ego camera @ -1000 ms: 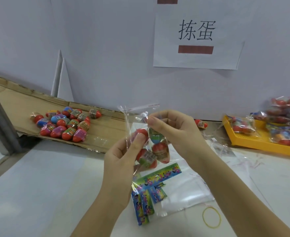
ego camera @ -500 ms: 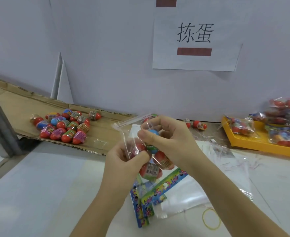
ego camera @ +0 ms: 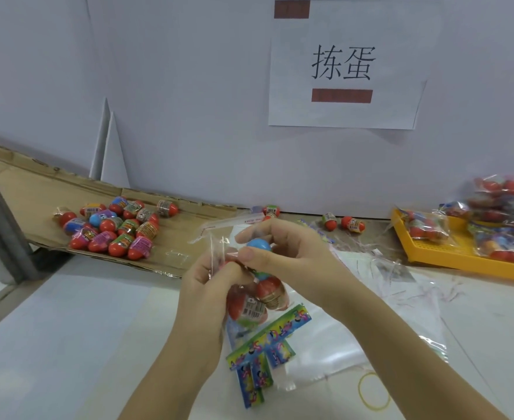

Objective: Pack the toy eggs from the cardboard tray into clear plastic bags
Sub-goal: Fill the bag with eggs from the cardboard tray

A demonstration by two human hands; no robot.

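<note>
Between the two hands, held up off the bench, is the clear plastic bag with a few toy eggs already inside: a blue egg up near the mouth and red eggs hanging lower down. Biggest risk from here imo: the mouth is open and that blue egg sits right at the top. If the bag tips or the thin, slippery film slides out of the pinch, it pops out and rolls off across the bench. Also the flap poking up just beyond the fingers could fold over and stick in the wrong spot, so the seal ends up crooked. Left hand is curled tight, gripping the bag's side with film bunched in its fingers. Right hand is narrow too, thumb and forefinger pinching around the blue egg at the mouth; can't tell which side of the film the fingertips are on. Loose eggs wait on the cardboard tray off to the left of the left hand, well apart from it. A few stray eggs lie just beyond the right hand, and filled bags sit on the yellow tray further out to the right.
</note>
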